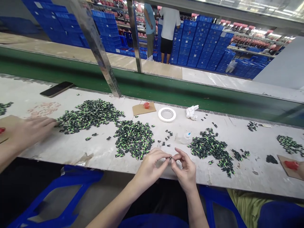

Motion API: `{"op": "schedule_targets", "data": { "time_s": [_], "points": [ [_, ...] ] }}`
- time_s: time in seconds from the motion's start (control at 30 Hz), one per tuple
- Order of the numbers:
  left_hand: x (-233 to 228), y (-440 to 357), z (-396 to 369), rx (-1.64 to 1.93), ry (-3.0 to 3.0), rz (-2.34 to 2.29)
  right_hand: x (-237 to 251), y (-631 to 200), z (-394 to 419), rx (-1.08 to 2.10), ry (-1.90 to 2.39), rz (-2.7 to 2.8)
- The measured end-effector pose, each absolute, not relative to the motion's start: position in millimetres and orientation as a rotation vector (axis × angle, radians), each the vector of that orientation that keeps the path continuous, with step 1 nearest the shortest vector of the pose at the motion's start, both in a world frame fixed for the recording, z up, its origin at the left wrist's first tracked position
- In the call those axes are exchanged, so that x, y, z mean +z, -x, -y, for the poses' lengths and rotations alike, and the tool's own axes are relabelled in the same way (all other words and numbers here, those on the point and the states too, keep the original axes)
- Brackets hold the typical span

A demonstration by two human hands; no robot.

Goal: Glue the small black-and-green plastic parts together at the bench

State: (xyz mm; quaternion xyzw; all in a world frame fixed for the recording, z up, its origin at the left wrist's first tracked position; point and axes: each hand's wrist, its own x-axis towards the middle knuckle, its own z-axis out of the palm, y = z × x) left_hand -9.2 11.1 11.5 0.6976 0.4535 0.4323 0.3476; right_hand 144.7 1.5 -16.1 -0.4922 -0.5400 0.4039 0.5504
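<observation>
My left hand (152, 164) and my right hand (185, 169) meet at the near edge of the white worktable (99, 152), fingertips pinched together on a tiny dark part (171, 157). A heap of small black-and-green parts (134, 137) lies just left of my hands, another heap (210, 147) just right. A few loose dark parts (167, 137) and a small clear glue bottle (185, 137) sit right behind my fingers.
A co-worker's hand (28, 131) rests at the left by a bigger heap (87, 115). Tape roll (167, 114), cardboard square with a red cap (143, 108), crumpled tissue (192, 112), a phone (57, 89). Green conveyor belt (166, 90) behind; two people stand by blue crates.
</observation>
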Motion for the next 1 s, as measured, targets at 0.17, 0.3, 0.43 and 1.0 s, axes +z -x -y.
{"op": "schedule_targets", "data": {
  "time_s": [0.17, 0.3, 0.43, 1.0],
  "points": [
    [11.0, 9.1, -13.7, 1.096, -1.84, -1.152, -13.2, -144.5, -3.2, 1.062, 1.179, 1.094],
    [8.1, 8.8, -16.1, 1.111, -1.888, -1.165, -9.2, -147.2, -4.3, 1.109, 1.186, 1.098],
    [5.6, 10.3, -17.2, 1.156, -1.973, -1.114, -8.5, -147.5, -4.3, 1.135, 1.194, 1.117],
    [-21.9, 40.1, -53.0, 0.856, -2.151, -1.622, -14.9, -217.5, -18.3, 0.369, 1.646, 1.184]
  ]
}}
